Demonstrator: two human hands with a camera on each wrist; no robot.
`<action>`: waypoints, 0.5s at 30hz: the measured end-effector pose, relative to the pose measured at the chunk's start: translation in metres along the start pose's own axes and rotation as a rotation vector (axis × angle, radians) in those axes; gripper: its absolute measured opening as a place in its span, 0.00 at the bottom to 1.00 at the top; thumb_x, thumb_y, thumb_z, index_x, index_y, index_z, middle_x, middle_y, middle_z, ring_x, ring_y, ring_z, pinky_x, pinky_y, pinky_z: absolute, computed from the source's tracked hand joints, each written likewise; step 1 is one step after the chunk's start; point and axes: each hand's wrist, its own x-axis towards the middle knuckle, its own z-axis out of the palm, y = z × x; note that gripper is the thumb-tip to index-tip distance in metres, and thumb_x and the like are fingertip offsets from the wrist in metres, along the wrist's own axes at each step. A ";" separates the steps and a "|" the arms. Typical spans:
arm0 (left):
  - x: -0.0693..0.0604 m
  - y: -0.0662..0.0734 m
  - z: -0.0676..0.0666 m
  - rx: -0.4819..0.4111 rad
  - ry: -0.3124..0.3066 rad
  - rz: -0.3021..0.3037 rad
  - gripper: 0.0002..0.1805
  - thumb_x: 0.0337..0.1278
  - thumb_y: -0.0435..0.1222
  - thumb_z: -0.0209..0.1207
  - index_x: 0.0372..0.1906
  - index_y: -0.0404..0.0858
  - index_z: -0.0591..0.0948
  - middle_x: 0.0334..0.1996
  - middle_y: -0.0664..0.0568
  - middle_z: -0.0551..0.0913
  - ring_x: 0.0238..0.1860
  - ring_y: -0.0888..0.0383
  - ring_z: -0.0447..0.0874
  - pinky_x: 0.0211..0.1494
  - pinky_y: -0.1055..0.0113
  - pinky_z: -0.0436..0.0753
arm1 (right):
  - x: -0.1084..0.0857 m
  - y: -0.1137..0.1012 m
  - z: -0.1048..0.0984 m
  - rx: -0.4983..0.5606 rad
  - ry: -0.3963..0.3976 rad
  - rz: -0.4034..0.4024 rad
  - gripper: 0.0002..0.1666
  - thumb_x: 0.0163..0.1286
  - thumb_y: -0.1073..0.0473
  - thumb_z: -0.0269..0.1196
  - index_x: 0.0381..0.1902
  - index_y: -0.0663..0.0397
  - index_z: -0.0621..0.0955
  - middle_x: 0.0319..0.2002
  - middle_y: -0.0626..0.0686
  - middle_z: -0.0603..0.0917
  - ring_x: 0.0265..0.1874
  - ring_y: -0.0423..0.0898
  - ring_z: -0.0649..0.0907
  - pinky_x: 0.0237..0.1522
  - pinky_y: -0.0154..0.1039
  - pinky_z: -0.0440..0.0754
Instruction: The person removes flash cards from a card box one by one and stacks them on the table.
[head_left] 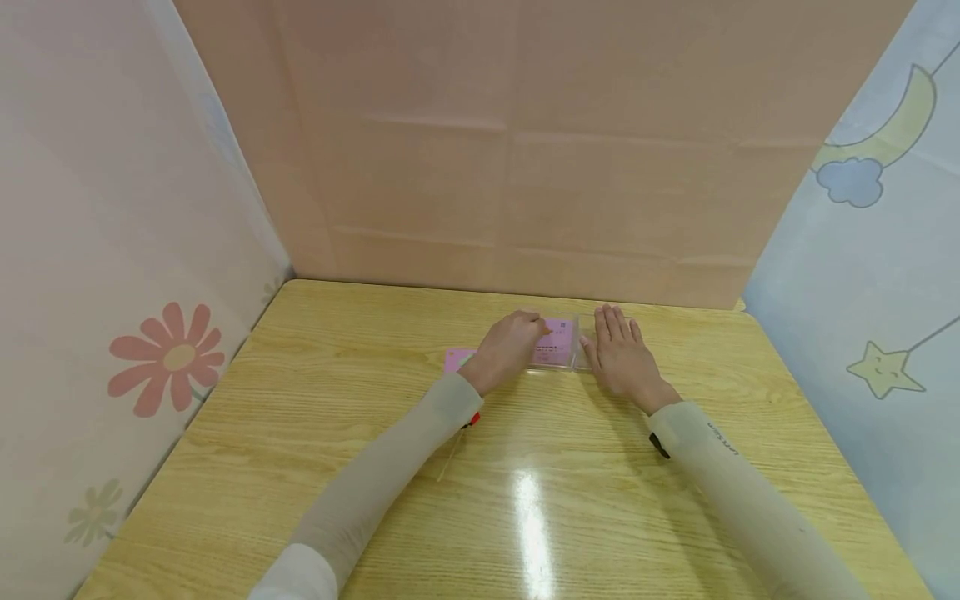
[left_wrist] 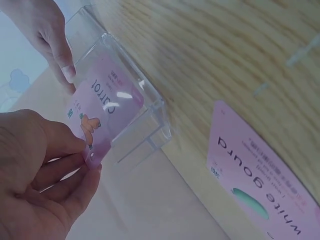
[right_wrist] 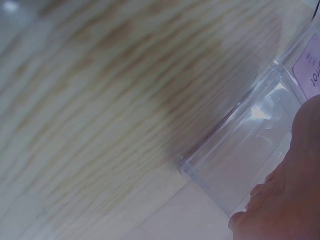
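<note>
A pink carrot card (left_wrist: 107,95) lies partly in one compartment of a clear plastic box (right_wrist: 240,150). My left hand (head_left: 512,346) pinches the card's near edge between thumb and fingers, as the left wrist view shows. Over the box's other compartment, my right hand (head_left: 624,358) lies with straight fingers, palm down; its underside is hidden in the head view. A second pink card, reading white gourd (left_wrist: 255,180), lies flat on the table just left of my left hand.
The wooden table (head_left: 375,333) ends at a plain peach backdrop (head_left: 510,167). Patterned curtains (head_left: 176,358) stand at both sides. A red item (head_left: 474,418) with a thin cord shows at my left wrist, a black strap (head_left: 659,445) at my right.
</note>
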 end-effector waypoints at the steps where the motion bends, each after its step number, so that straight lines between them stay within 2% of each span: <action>1: 0.001 0.000 0.000 -0.009 0.005 -0.001 0.14 0.71 0.30 0.64 0.57 0.38 0.87 0.59 0.48 0.89 0.63 0.53 0.87 0.66 0.66 0.86 | 0.000 0.000 0.000 0.001 0.000 -0.001 0.44 0.88 0.42 0.34 0.84 0.69 0.39 0.85 0.71 0.41 0.85 0.69 0.42 0.84 0.71 0.41; 7: 0.004 -0.002 -0.002 -0.050 0.021 0.002 0.11 0.72 0.34 0.64 0.53 0.37 0.89 0.52 0.48 0.91 0.53 0.54 0.92 0.56 0.69 0.90 | 0.000 0.001 0.001 -0.001 -0.006 -0.001 0.44 0.88 0.42 0.33 0.84 0.69 0.39 0.85 0.71 0.40 0.85 0.70 0.42 0.84 0.71 0.41; 12: 0.007 -0.005 -0.004 -0.062 0.020 0.029 0.11 0.72 0.36 0.64 0.52 0.37 0.89 0.50 0.48 0.92 0.50 0.55 0.92 0.54 0.70 0.90 | 0.000 0.001 0.001 -0.017 -0.008 -0.004 0.45 0.88 0.41 0.32 0.84 0.69 0.39 0.85 0.71 0.41 0.85 0.69 0.42 0.84 0.71 0.42; 15: 0.008 -0.008 -0.006 -0.129 0.005 0.027 0.11 0.72 0.37 0.64 0.51 0.37 0.90 0.49 0.49 0.92 0.47 0.58 0.92 0.53 0.72 0.90 | 0.000 0.001 0.000 -0.028 -0.010 -0.001 0.45 0.88 0.41 0.32 0.84 0.69 0.38 0.85 0.70 0.41 0.85 0.68 0.42 0.84 0.70 0.41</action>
